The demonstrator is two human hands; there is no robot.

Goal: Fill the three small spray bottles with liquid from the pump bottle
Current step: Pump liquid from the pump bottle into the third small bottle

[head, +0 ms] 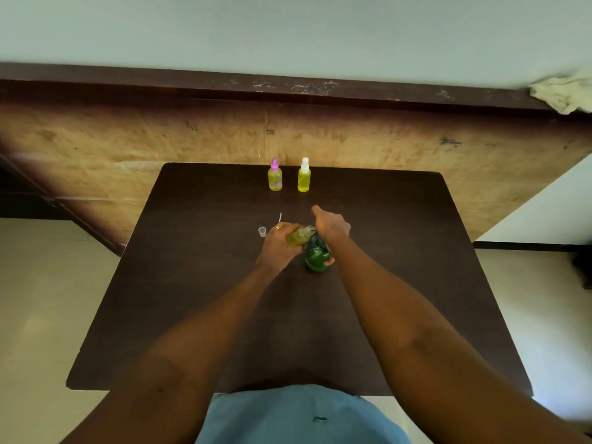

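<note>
- A dark brown table [192, 283] was seen from above, with both bare forearms stretched out over it.
- An uncapped small spray bottle [298, 236], holding yellow-green liquid, was gripped in the left hand [278, 248]. The fingers were curled round its body, and it was tilted with its open neck towards the pump bottle [317, 255].
- A ring [276, 227] was worn on one finger of that hand.
- The green pump bottle was stood upright near the middle of the table, just right of the tilted bottle, whose neck was held at its pump head.
- The right hand [331, 226] was laid over the top of the pump bottle with one digit stretched forward. Whether the other fingers were curled round the pump could not be told.
- A small clear cap [262, 231] was set on the table just left of the left hand.
- A thin white tube [280, 216] was seen just beyond that hand.
- Two capped bottles were stood upright side by side at the far edge, both filled with yellow liquid: the pink-topped bottle [275, 177] on the left and the white-topped bottle [304, 177] on the right.
- A pale cloth [563, 94] was left on the ledge at the upper right.
</note>
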